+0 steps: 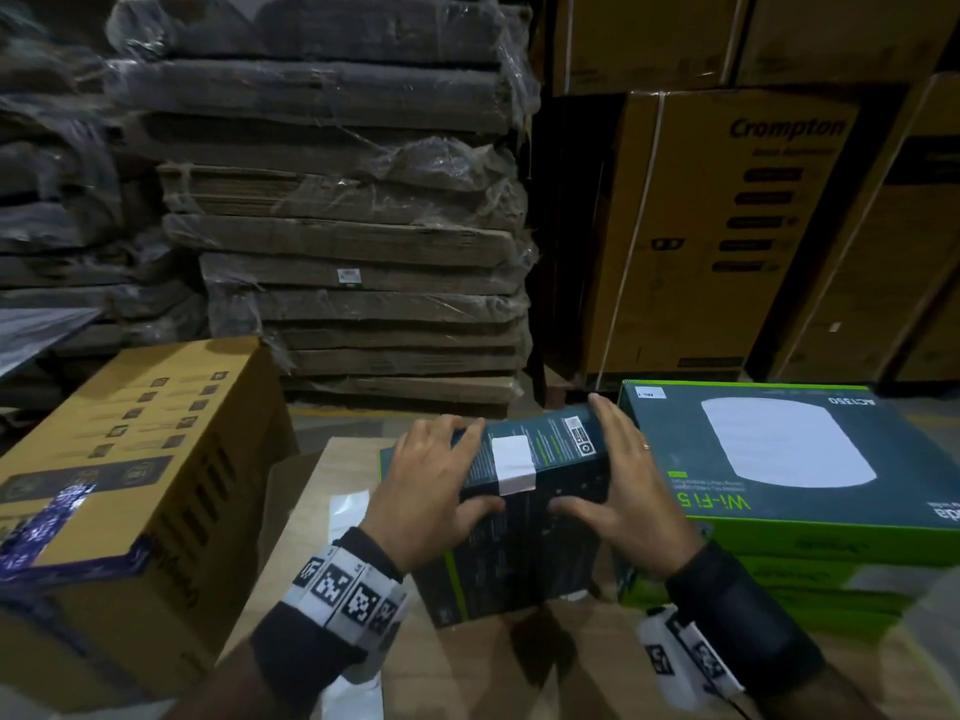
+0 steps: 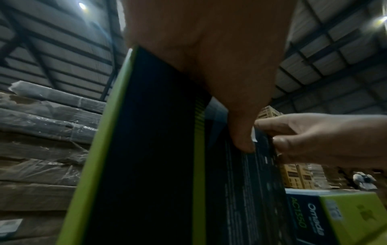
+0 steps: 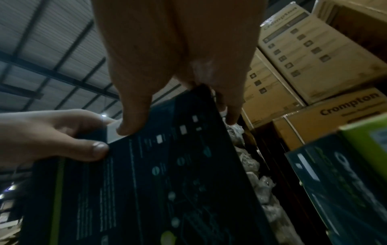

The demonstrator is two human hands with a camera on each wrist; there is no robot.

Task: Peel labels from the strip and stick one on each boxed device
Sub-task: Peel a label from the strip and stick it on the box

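We hold the box [image 1: 524, 491] on edge over the table [image 1: 332, 459], left hand [image 1: 431, 491] and right hand [image 1: 623, 485] clamped on its top corners, label [image 1: 513, 464] folded over the edge. It looks light and stiff; gripping the corners keeps it steady.

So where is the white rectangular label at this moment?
In the head view, the white rectangular label is stuck over the top edge of the upright dark boxed device, centre frame, between the left hand and right hand.
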